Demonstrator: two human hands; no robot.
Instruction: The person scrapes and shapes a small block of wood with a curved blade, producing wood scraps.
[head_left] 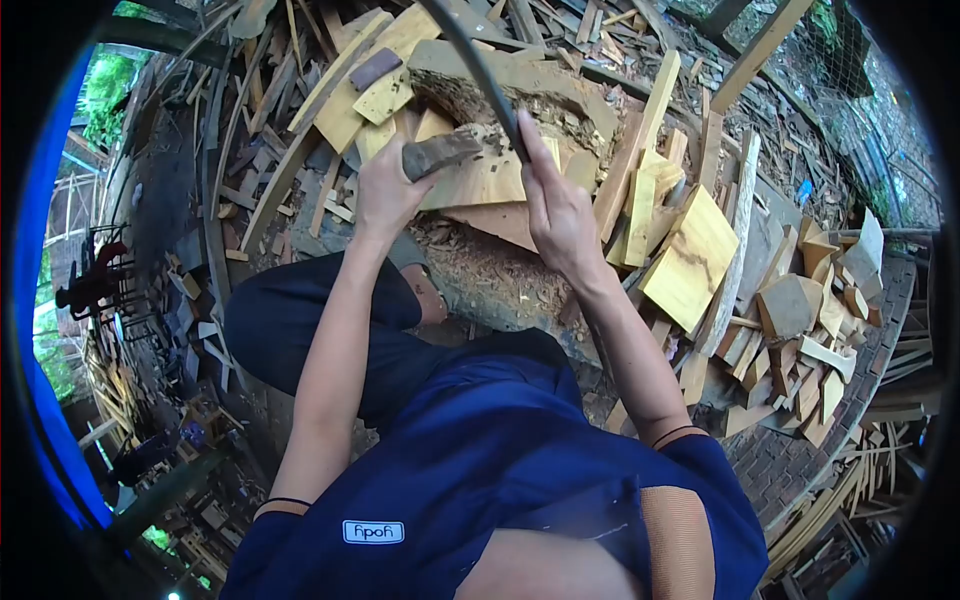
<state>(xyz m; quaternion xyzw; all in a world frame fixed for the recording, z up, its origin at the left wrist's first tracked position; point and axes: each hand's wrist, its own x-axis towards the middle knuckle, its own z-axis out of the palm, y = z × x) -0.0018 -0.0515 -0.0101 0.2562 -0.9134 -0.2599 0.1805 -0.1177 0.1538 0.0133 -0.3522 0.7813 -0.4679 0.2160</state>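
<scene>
My left hand (388,196) is closed around a short, rough, grey-brown wood piece (440,155), whose free end points right over a pale wooden board (480,183). My right hand (562,215) is wrapped round a long, dark, slightly curved tool (478,75). Its narrow upper part runs up past the top edge of the view, and its exact kind is hard to make out. Behind both hands lies a thick, rough-edged wood block (530,78) with a crumbly, hollowed side. Wood chips (490,270) cover the ground before my legs.
Yellow wood planks (692,258) lean at the right, beside a heap of cut wood blocks (790,305). Scrap strips pile up at the back and left. My bent leg (300,320) is close below my left hand. A blue sheet (50,400) hangs at the far left.
</scene>
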